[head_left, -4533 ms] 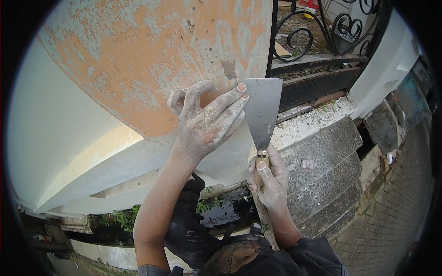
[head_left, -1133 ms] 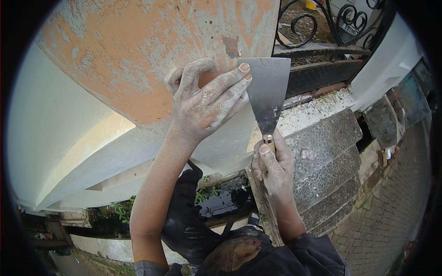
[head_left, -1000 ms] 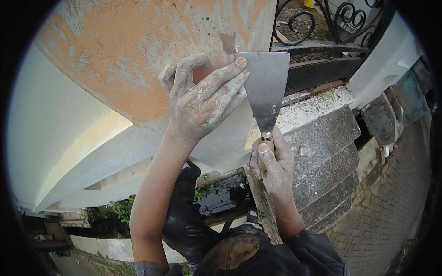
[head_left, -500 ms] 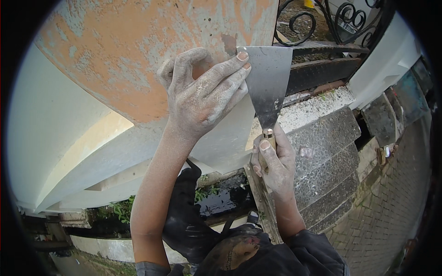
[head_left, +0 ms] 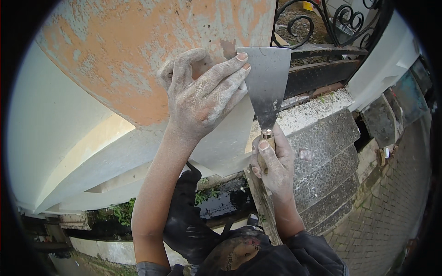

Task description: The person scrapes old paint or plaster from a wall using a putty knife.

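Observation:
My right hand (head_left: 276, 168) is closed around the wooden handle of a putty knife (head_left: 269, 80). Its wide grey metal blade points upward, with dark smears near the neck. My left hand (head_left: 198, 92), coated in pale dust, is beside the blade's left edge. Two outstretched fingertips touch that edge near the upper corner, while the other fingers curl back at the left. Whether the left thumb touches the blade is hidden. Behind the left hand is a wall (head_left: 129, 60) with patchy orange paint and bare grey areas.
A black scrollwork gate (head_left: 317, 69) adjoins the wall at the upper right. Below it are speckled stone steps (head_left: 322, 161) and a brick-paved path (head_left: 368, 234). A dark drain channel (head_left: 225, 202) with green plants runs beneath the white curved wall base (head_left: 92, 152).
The view has shifted very slightly. Both hands and the putty knife keep nearly the same places.

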A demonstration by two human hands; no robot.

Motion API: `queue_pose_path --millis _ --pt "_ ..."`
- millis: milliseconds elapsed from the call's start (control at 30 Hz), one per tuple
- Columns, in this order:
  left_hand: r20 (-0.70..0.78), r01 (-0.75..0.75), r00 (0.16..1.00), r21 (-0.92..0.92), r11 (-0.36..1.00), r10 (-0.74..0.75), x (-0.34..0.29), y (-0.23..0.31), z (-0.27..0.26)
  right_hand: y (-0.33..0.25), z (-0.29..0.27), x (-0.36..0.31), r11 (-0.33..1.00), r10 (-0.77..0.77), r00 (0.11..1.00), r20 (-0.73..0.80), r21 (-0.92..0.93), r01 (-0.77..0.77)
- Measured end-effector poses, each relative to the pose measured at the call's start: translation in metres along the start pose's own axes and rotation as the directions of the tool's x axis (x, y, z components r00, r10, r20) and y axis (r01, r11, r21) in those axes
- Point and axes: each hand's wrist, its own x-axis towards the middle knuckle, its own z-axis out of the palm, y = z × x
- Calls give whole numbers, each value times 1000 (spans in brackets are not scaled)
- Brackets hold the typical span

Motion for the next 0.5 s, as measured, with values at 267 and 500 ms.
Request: queue_pose_path --millis 267,500 --pt "9 10 1000 -27 1000 -10 1 2 -3 -1 -1 -4 1000 1 1000 7 -7 -1" --pt "28 8 1000 -23 1000 -8 -2 1 1 1 -2 -1 999 33 999 -3 -18 -33"
